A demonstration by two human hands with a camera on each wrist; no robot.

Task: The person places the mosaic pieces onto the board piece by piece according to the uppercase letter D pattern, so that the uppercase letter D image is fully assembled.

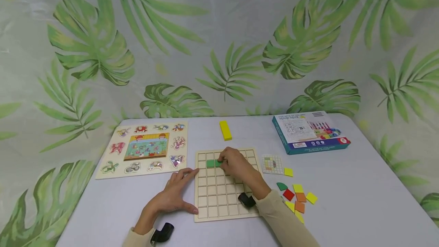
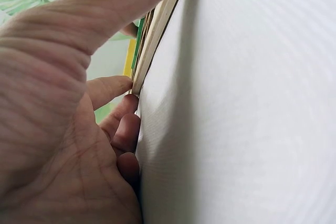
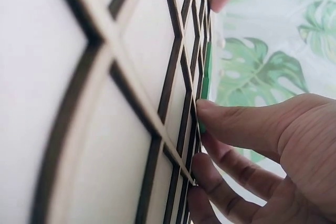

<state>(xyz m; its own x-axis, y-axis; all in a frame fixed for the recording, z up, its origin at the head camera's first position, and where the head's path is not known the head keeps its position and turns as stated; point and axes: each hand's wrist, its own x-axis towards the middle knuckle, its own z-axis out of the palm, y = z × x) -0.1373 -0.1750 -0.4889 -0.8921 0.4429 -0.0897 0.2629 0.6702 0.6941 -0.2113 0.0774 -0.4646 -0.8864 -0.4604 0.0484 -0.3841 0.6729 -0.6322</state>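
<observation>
A light wooden grid board (image 1: pixel 212 201) lies flat on the table. My left hand (image 1: pixel 175 193) rests beside its left edge, thumb and forefinger spread apart and touching the side; in the left wrist view those fingers meet the board's rim (image 2: pixel 161 22). One green square tile (image 1: pixel 210 163) sits in a cell near the board's top left. Right beside it, my right hand (image 1: pixel 237 166) pinches a second green tile (image 1: pixel 218 162) between thumb and fingers, low over the grid. That tile (image 3: pixel 202 125) is partly covered by the fingertips in the right wrist view.
Right of the board are a small pattern card (image 1: pixel 272 164) and loose yellow, orange, red and green pieces, with a red one (image 1: pixel 289 194) among them. A yellow block (image 1: pixel 225 130) lies behind. A sea-animal puzzle (image 1: pixel 113 159) is at left, a box (image 1: pixel 310 132) at back right.
</observation>
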